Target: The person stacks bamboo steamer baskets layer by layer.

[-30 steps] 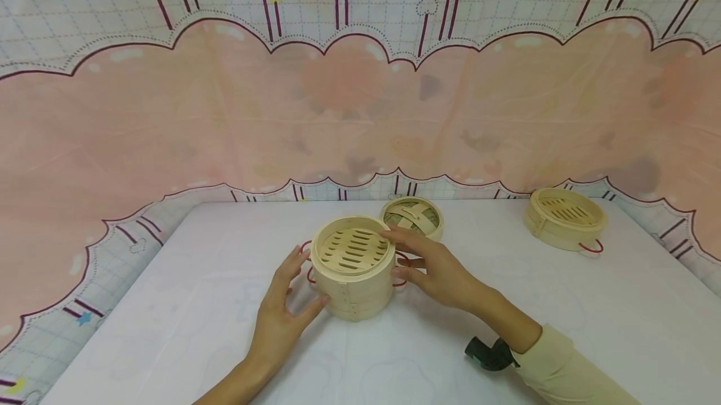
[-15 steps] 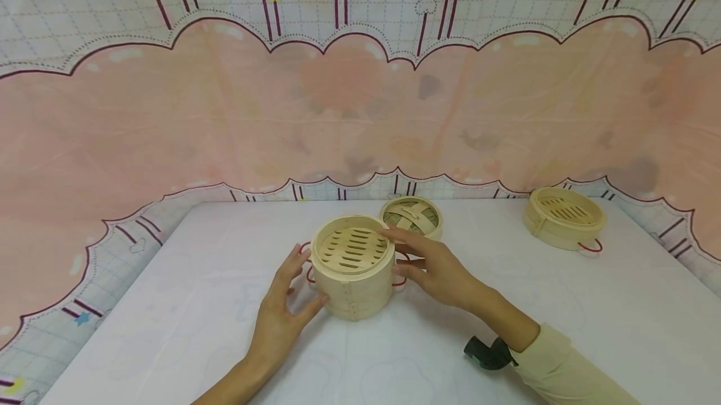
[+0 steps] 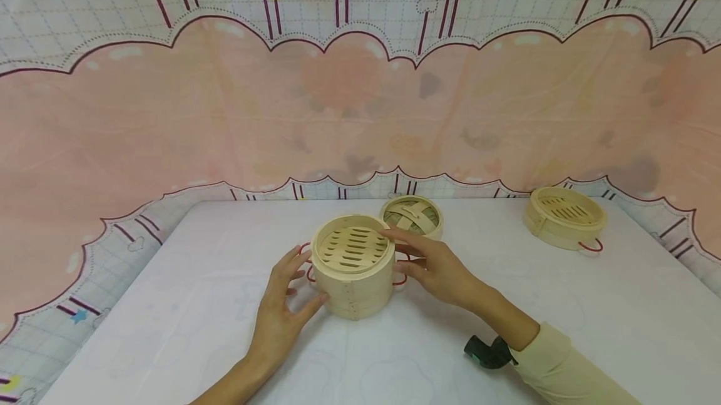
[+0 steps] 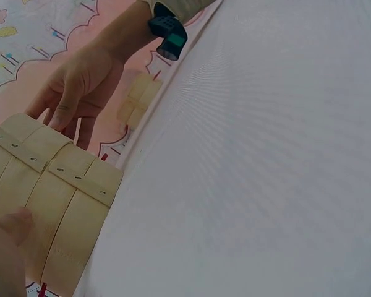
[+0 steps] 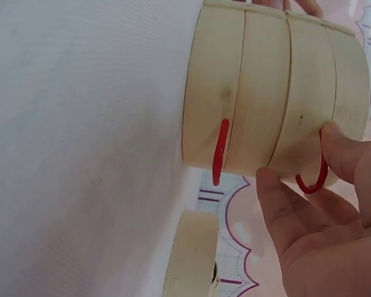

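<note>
Two round bamboo steamer baskets [image 3: 352, 295], one stacked on the other, stand upright on the white table; the upper one shows a slatted base inside its rim. Red loop handles [image 5: 220, 151] stick out on both sides. My left hand [image 3: 281, 311] holds the stack from the left, thumb on the front wall and fingers by the left handles. My right hand [image 3: 434, 267] grips the upper basket's right side, index finger over the rim and other fingers beside the red handles. In the right wrist view, fingertips [image 5: 337, 145] touch the wall by the upper handle.
Just behind the stack sits a bamboo steamer lid [image 3: 414, 216] with a woven top. A third slatted steamer basket [image 3: 565, 217] with a red handle stands at the back right. A patterned cloth [image 3: 338, 117] hangs behind the white table [image 3: 169, 330].
</note>
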`<action>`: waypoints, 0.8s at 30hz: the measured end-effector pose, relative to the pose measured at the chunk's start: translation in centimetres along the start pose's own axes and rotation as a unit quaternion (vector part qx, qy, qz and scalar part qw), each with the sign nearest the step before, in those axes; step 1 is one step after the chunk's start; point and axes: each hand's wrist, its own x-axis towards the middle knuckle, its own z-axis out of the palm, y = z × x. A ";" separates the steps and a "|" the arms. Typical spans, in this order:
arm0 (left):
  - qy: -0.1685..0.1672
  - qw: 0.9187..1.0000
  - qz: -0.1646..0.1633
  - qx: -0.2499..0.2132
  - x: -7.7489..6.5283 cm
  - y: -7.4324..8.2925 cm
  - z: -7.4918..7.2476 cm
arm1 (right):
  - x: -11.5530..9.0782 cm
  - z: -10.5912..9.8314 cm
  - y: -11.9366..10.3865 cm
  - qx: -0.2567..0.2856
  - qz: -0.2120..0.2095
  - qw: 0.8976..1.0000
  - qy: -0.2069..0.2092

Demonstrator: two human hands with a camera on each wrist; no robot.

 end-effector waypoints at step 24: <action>0.009 1.000 -0.006 -0.009 0.1 0.1 0.1 | 0.1 0.0 0.0 -0.003 0.005 1.000 0.000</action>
